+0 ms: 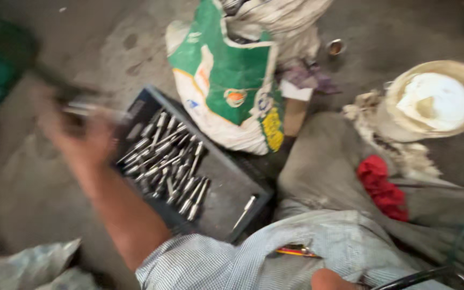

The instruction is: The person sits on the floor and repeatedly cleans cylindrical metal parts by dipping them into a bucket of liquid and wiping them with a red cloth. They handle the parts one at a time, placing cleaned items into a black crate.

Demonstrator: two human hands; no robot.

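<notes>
A person's left hand (76,134), motion-blurred over the far corner of a dark plastic crate (226,188) on a workshop floor, closes its fingers around one long metal part (95,110), while the right hand is out of view. The grip would do best to stay firm near the part's middle and lift clear of the crate's rim (the blur makes the exact finger hold hard to read). Counted: one crate, some two dozen metal bolts (167,161) heaped inside, one lone bolt (244,211) apart near its corner, one green-and-white sack (232,86), one pale bucket (430,102), one red rag (379,185).
</notes>
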